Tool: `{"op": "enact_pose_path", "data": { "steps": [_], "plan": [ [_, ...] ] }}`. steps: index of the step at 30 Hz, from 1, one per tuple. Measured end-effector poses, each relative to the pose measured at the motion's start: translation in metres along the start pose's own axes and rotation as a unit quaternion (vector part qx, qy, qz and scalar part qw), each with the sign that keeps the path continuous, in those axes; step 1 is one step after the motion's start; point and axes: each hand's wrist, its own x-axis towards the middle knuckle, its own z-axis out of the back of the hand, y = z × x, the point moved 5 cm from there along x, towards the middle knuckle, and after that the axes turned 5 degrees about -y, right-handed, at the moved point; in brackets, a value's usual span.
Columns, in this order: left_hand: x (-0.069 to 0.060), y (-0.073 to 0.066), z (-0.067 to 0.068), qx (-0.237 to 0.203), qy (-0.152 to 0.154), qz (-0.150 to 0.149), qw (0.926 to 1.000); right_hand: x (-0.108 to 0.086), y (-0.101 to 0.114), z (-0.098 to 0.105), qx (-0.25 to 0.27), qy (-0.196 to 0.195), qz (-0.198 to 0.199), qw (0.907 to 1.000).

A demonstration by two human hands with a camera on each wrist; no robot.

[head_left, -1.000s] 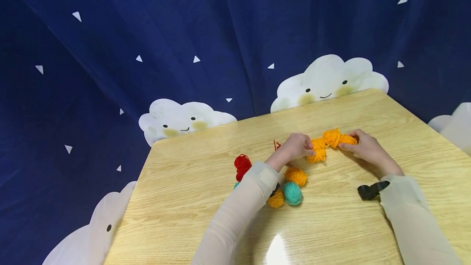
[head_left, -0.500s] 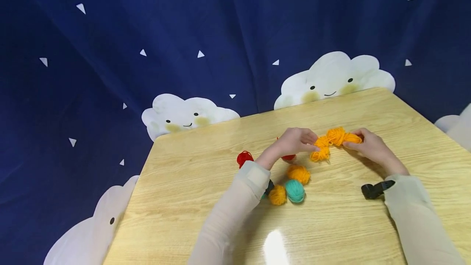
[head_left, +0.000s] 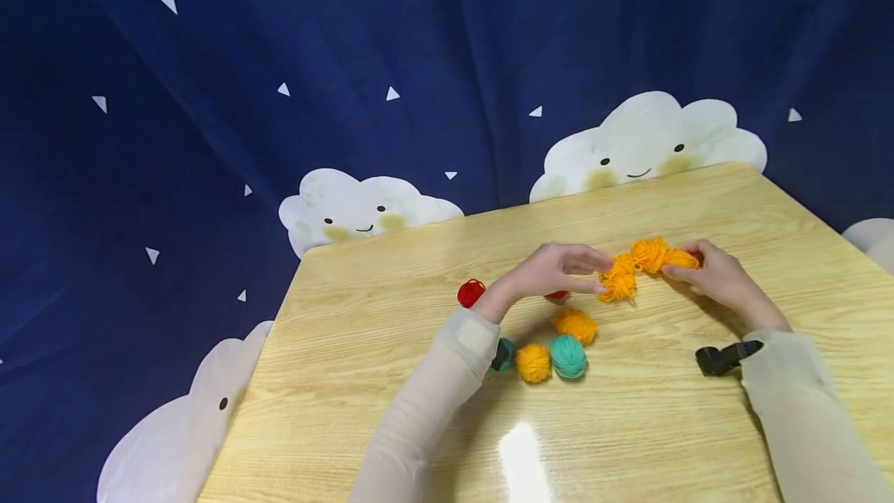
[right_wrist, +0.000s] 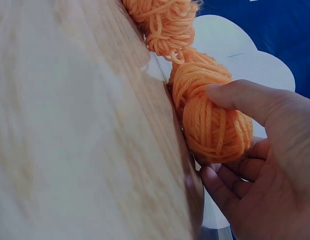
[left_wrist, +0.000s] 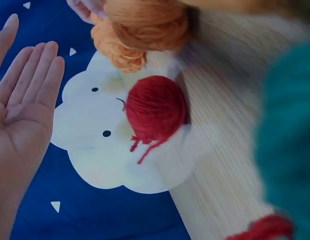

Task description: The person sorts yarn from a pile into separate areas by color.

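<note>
Left-hand fingers and thumb have come apart: a second ago they pinched the near left end of a lumpy row of bright orange yarn bundles (head_left: 649,255), and now the left hand (head_left: 555,268) is spread, its fingers straight and thumb held away from them, with nothing in its grip. Its tips overlap that end of the row in the head view, so whether they touch it I cannot tell. Meanwhile the right hand (head_left: 718,279) has kept its hold, pinching the row's right end with the thumb laid over the strands and the other fingers curled beneath. Taking the round turquoise yarn ball (head_left: 569,356) as landmark, the orange row lies beyond it and to the right on the pale wood-grain tabletop (head_left: 391,293). One round orange yarn ball (head_left: 576,325) sits just beyond the landmark, and a second, smaller orange yarn ball (head_left: 534,363) sits just to its left. Farther left of it, another turquoise yarn ball (head_left: 507,353) is partly hidden by the left wrist's black camera (head_left: 498,355). Beyond and well left of the landmark is a red yarn ball (head_left: 471,293); more red yarn (head_left: 557,296) shows beyond it, mostly covered by the left hand.
</note>
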Motion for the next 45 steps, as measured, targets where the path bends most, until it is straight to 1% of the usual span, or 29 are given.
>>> {"op": "enact_pose_path", "data": {
  "steps": [5,9,12,15,17,20,22,25,28,32,36,39,45],
  "plan": [
    [-0.012,0.013,-0.002,0.008,0.028,0.018,0.9994,-0.002,0.0,-0.004,0.008,0.01,-0.002,0.9999],
    [-0.023,0.025,-0.008,0.016,0.066,0.039,0.9969,-0.008,-0.003,-0.007,0.011,0.012,0.001,0.9999],
    [-0.031,0.032,-0.012,0.028,0.094,0.062,0.9933,-0.012,-0.007,-0.009,0.014,0.013,-0.001,0.9998],
    [-0.036,0.038,-0.014,0.041,0.105,0.073,0.9909,-0.014,-0.01,-0.009,0.011,0.009,-0.005,0.9999],
    [-0.037,0.041,-0.016,0.043,0.109,0.072,0.9904,-0.014,-0.013,-0.008,0.01,0.009,-0.01,0.9999],
    [-0.036,0.044,-0.017,0.049,0.113,0.066,0.9902,-0.013,-0.017,-0.005,0.006,0.006,-0.011,0.9999],
    [-0.035,0.046,-0.017,0.051,0.116,0.067,0.9897,-0.011,-0.019,-0.003,0.002,0.005,-0.006,1.0],
    [-0.034,0.048,-0.016,0.043,0.116,0.079,0.9892,-0.007,-0.019,-0.001,-0.001,-0.002,0.004,1.0],
    [-0.034,0.047,-0.015,0.043,0.121,0.073,0.989,-0.005,-0.017,0.0,0.0,-0.003,0.007,1.0],
    [-0.033,0.045,-0.017,0.067,0.129,0.058,0.9877,-0.004,-0.014,-0.001,-0.001,-0.005,0.01,0.9999],
    [-0.033,0.045,-0.018,0.095,0.134,0.058,0.9847,-0.001,-0.012,-0.002,-0.002,-0.008,0.009,0.9999],
    [-0.033,0.045,-0.018,0.121,0.124,0.055,0.9833,0.0,-0.009,-0.003,0.002,-0.009,0.009,0.9999],
    [-0.033,0.047,-0.015,0.171,0.086,0.055,0.98,0.003,-0.001,-0.002,-0.001,-0.013,0.015,0.9998]
  ]
}}
